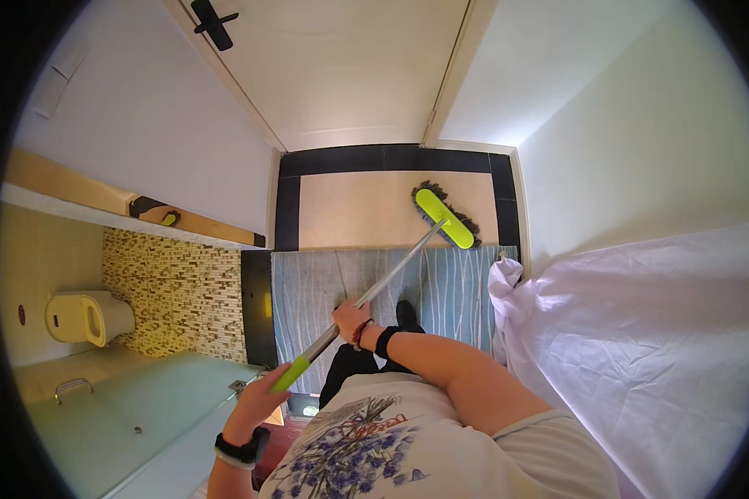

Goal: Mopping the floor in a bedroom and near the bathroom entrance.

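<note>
A long-handled broom [444,218] has a lime-green oblong head fringed with dark bristles. Its head rests on the beige floor tile just past the mat's far edge, right of the middle. The silver pole slants from there down to the left, toward me. My right hand [352,318] is closed round the middle of the pole, a red bracelet and a black band on its wrist. Lower and further left, my left hand [260,399] grips the green end of the handle; a black watch is on that wrist. Both hands are above the floor mat.
A blue-grey striped mat [462,295] lies under my feet. Dark tiles [354,158] border the beige floor before a closed door [358,75]. A white cloth [624,333] covers something at right. On the left are a glass door [141,416] and a toilet [91,318].
</note>
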Available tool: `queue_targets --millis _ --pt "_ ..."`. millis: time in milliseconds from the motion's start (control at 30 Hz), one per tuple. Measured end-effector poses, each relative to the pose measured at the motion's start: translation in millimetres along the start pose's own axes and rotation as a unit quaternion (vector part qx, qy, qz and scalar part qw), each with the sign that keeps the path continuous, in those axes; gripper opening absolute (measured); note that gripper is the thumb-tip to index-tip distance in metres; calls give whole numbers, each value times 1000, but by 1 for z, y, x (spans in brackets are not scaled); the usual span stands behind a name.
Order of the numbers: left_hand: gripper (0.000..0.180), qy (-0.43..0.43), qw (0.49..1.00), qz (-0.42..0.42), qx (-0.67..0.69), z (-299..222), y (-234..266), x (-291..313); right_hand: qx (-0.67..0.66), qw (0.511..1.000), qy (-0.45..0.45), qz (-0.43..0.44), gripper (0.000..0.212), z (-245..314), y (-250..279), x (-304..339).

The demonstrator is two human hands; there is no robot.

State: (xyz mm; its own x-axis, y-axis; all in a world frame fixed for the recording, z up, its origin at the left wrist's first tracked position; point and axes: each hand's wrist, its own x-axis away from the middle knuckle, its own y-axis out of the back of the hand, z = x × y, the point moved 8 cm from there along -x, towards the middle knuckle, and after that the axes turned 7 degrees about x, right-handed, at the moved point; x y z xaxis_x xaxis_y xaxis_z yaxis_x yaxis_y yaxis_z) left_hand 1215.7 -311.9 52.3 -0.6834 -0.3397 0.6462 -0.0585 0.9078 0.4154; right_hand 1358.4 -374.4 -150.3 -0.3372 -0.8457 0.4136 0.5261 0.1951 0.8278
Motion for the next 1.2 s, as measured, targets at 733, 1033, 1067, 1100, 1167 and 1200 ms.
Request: queue_targets --millis 733,1033,1067,1100,1167,1200 --pt "55 8 996 89 -3 -9 68 -49 -32 998 31 -45 10 18 36 -58" --pt "54 -30 993 102 -50 -38 64 -94 -49 997 -9 -58 12 -31 57 -73" --pt "55 -35 992 107 -48 -40 59 -102 -53 996 -9 -70 11 -38 62 -72" --pt "55 -43 991 114 -47 -44 53 -110 -51 996 -9 -70 11 -48 61 -72" --pt "55 -63 991 111 -40 -57 41 -125 -75 990 -38 -117 18 -75 67 -70" --pt "56 -81 990 109 -34 -66 37 -131 -75 986 -47 -138 18 -85 72 -68"
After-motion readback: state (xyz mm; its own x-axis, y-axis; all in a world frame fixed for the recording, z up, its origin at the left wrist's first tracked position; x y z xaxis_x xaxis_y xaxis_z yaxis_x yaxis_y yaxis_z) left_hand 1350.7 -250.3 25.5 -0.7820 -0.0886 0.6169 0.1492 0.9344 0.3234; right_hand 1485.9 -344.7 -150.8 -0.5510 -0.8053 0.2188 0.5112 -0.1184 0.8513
